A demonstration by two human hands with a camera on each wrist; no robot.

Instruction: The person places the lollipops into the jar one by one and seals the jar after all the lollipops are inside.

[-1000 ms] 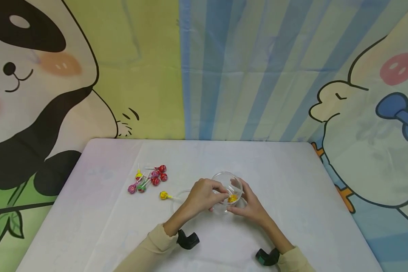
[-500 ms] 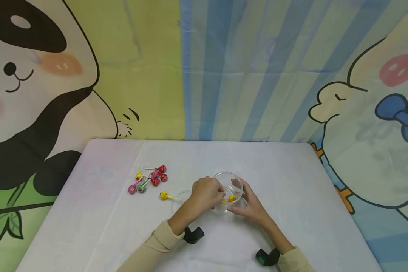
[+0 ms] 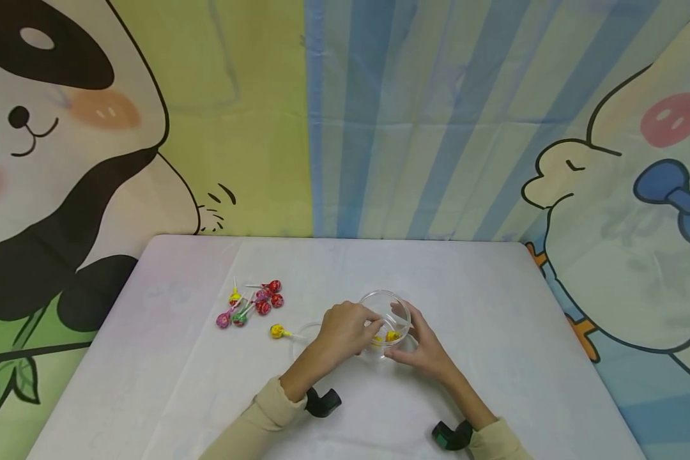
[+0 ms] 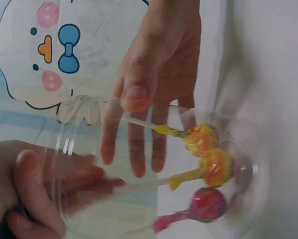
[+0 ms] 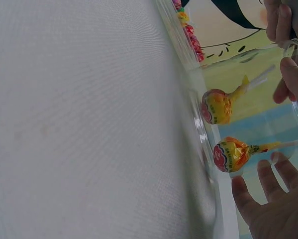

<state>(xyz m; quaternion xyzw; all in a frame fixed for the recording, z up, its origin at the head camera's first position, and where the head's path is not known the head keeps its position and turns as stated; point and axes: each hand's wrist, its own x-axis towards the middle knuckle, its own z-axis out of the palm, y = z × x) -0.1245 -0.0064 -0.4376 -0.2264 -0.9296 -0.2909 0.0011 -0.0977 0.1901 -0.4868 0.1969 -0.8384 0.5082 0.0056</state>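
My right hand [image 3: 420, 342] grips a clear plastic cup [image 3: 399, 303], its thumb on the near side and fingers behind the wall. In the left wrist view the cup lets two yellow lollipops [image 4: 216, 167] show through, and a pink-red lollipop [image 4: 208, 204] lies within its outline. From the left, my left hand [image 3: 345, 329] reaches over the rim. Its fingers extend inside the cup, the thumb apart from them, fingertips right by the end of one yellow lollipop's white stick [image 4: 144, 185]. The left wrist view is blurred around those fingers.
Left of the cup, partly behind my left arm, lies a clear round plastic piece [image 3: 309, 324]. A yellow lollipop [image 3: 277, 330] rests at its edge. Farther left is a pile of lollipops [image 3: 262, 306] in red, pink, green and yellow on the white tabletop [image 3: 466, 275].
My left hand dipped deeper into the cup, then drew back up slightly. A second patch of yellow now shows at the cup's bottom. My right hand keeps its place.
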